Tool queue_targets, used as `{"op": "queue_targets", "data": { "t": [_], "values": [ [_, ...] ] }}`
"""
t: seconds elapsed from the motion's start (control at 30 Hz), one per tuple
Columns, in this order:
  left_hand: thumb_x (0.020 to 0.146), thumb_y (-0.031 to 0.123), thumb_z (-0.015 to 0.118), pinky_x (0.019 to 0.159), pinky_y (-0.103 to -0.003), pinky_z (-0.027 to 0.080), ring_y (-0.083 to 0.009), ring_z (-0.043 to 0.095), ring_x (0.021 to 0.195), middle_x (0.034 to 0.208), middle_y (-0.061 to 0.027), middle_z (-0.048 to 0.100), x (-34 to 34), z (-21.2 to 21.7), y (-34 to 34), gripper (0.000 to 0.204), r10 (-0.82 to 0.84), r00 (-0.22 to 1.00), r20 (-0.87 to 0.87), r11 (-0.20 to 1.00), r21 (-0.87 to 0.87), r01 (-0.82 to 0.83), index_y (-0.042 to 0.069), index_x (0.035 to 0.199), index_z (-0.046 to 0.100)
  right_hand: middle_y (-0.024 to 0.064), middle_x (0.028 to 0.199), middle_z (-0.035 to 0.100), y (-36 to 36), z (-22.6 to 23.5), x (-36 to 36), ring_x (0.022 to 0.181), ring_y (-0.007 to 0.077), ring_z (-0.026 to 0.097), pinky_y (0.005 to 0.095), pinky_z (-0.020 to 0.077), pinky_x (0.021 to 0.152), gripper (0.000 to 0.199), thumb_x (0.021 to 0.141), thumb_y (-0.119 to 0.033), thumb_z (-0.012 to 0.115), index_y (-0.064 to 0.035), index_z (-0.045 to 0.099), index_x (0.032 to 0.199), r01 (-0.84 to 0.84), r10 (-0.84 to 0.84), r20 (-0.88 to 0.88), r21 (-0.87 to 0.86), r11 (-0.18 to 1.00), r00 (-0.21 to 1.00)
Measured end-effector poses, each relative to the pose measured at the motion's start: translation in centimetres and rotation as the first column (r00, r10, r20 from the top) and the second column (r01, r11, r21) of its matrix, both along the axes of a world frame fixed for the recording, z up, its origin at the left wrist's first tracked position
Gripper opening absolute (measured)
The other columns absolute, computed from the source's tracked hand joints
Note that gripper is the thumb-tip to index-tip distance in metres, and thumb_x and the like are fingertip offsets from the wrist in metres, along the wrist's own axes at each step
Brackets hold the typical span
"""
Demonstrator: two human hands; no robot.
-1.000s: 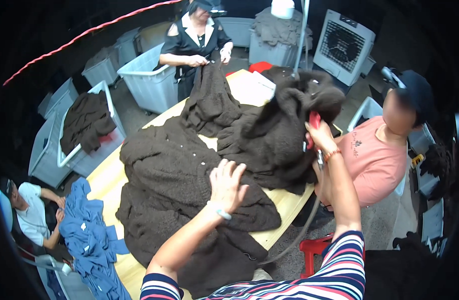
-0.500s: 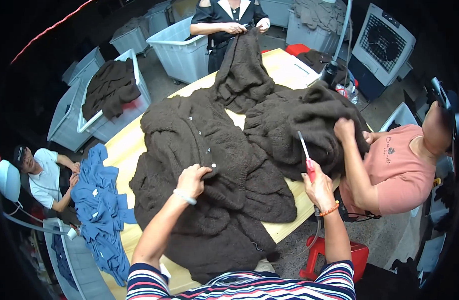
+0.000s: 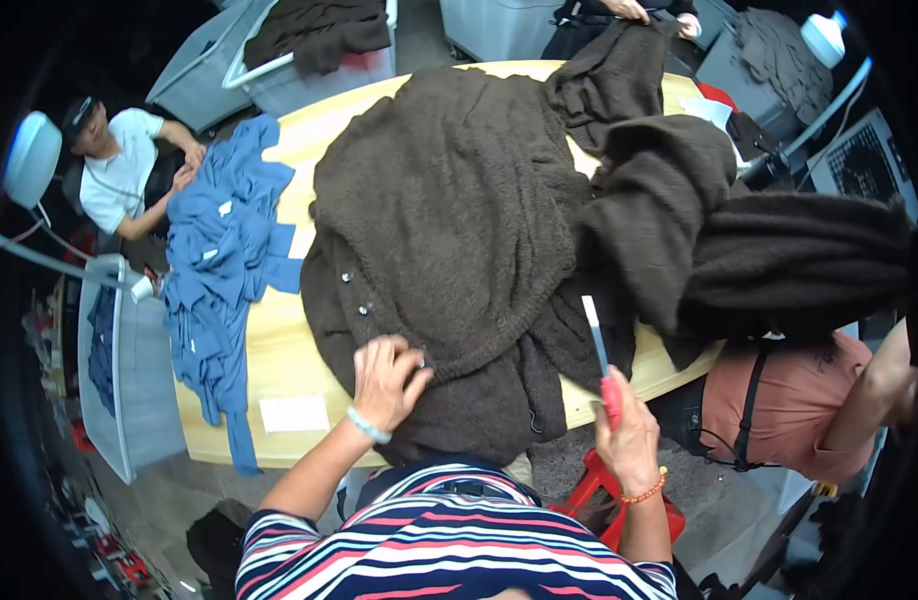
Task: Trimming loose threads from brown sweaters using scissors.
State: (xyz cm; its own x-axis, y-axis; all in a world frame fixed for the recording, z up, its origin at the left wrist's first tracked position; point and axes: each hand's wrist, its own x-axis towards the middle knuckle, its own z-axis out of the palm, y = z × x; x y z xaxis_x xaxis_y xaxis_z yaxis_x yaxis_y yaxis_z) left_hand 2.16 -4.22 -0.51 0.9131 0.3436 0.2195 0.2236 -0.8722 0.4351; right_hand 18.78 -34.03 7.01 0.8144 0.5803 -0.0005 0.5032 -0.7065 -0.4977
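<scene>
A pile of dark brown fleecy garments (image 3: 449, 200) covers the middle of the table. My left hand (image 3: 384, 385) rests at the near edge of the top garment, thumb and fingers curled around the cloth beside a small shiny button (image 3: 421, 363). Other buttons (image 3: 363, 310) run along the same edge. Off to the right, my right hand (image 3: 631, 440) grips a red-handled tool (image 3: 611, 392) with a slim metal shaft and a pale flat tip. That tip points away from me, near the lower part of the pile.
Blue garments (image 3: 214, 260) lie along the table's left side, where a person in white (image 3: 129, 160) handles them. At right, a person in pink (image 3: 779, 400) is beside a raised brown garment (image 3: 799, 260). Another person's hand (image 3: 629, 10) holds brown cloth at the back. A red container (image 3: 584, 490) stands below.
My view has shifted, and the top garment lies more spread out. The brown garment at right has been lifted and stretched rightward as the person in pink moved. My right hand keeps the red-handled tool.
</scene>
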Motion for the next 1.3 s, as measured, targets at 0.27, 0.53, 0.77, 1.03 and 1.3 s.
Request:
{"op": "queue_targets", "data": {
  "t": [0.27, 0.53, 0.77, 1.03, 1.3],
  "values": [
    [0.082, 0.027, 0.067, 0.115, -0.054, 0.017, -0.0385, 0.023, 0.142, 0.149, -0.0221, 0.031, 1.5, -10.1, -0.9, 0.063, -0.015, 0.999, -0.045, 0.997, 0.076, 0.018, 0.002, 0.135, 0.046, 0.0175, 0.064, 0.064, 4.9, -1.2, -4.4, 0.063, 0.0324, 0.067, 0.0414, 0.0522, 0.057, 0.033, 0.081, -0.02, 0.064, -0.0032, 0.058, 0.109, -0.604, 0.559, -0.234, -0.241, 0.76, 0.796],
    [0.084, 0.022, 0.061, 0.114, -0.054, 0.021, -0.0431, 0.028, 0.137, 0.146, -0.0265, 0.034, 0.8, -10.2, -0.3, 0.062, -0.106, 0.994, -0.003, 0.992, 0.073, 0.106, -0.001, 0.138, 0.042, 0.0195, 0.065, 0.063, 11.3, -3.0, -4.1, 0.064, 0.0394, 0.065, 0.0486, 0.0501, 0.056, 0.023, 0.087, -0.024, 0.058, -0.0059, 0.057, 0.102, -0.576, 0.568, -0.094, -0.127, 0.808, 0.818],
    [0.079, 0.01, 0.063, 0.11, -0.054, 0.03, -0.0482, 0.037, 0.13, 0.139, -0.0283, 0.042, -1.5, -11.5, 0.7, 0.047, -0.168, 0.959, 0.228, 0.981, -0.059, 0.185, 0.002, 0.125, 0.055, 0.0201, 0.067, 0.062, 9.6, -4.0, -4.9, 0.068, 0.0393, 0.065, 0.0486, 0.049, 0.059, 0.027, 0.084, -0.02, 0.06, -0.0054, 0.051, 0.106, -0.591, 0.59, -0.044, -0.073, 0.803, 0.806],
    [0.08, 0.002, 0.065, 0.088, -0.042, 0.046, -0.0344, 0.057, 0.098, 0.105, -0.0159, 0.06, -3.0, -11.9, -1.8, 0.022, 0.118, 0.917, 0.382, 0.973, -0.23, -0.03, 0.004, 0.102, 0.066, 0.0158, 0.065, 0.062, 6.6, -5.0, -5.3, 0.065, 0.0344, 0.065, 0.0464, 0.0508, 0.055, 0.024, 0.077, -0.018, 0.06, -0.0057, 0.051, 0.097, -0.561, 0.571, -0.002, -0.188, 0.806, 0.821],
    [0.078, 0.004, 0.067, 0.072, -0.04, 0.049, -0.032, 0.058, 0.082, 0.085, -0.012, 0.055, -0.3, -10.0, -0.9, 0.011, 0.142, 0.953, 0.268, 0.931, -0.362, -0.037, 0.005, 0.087, 0.059, 0.0161, 0.063, 0.063, 6.2, -2.3, -6.2, 0.063, 0.0336, 0.065, 0.0442, 0.0514, 0.058, 0.022, 0.08, -0.02, 0.064, -0.0059, 0.056, 0.094, -0.544, 0.539, -0.095, -0.258, 0.799, 0.837]
  ]
}}
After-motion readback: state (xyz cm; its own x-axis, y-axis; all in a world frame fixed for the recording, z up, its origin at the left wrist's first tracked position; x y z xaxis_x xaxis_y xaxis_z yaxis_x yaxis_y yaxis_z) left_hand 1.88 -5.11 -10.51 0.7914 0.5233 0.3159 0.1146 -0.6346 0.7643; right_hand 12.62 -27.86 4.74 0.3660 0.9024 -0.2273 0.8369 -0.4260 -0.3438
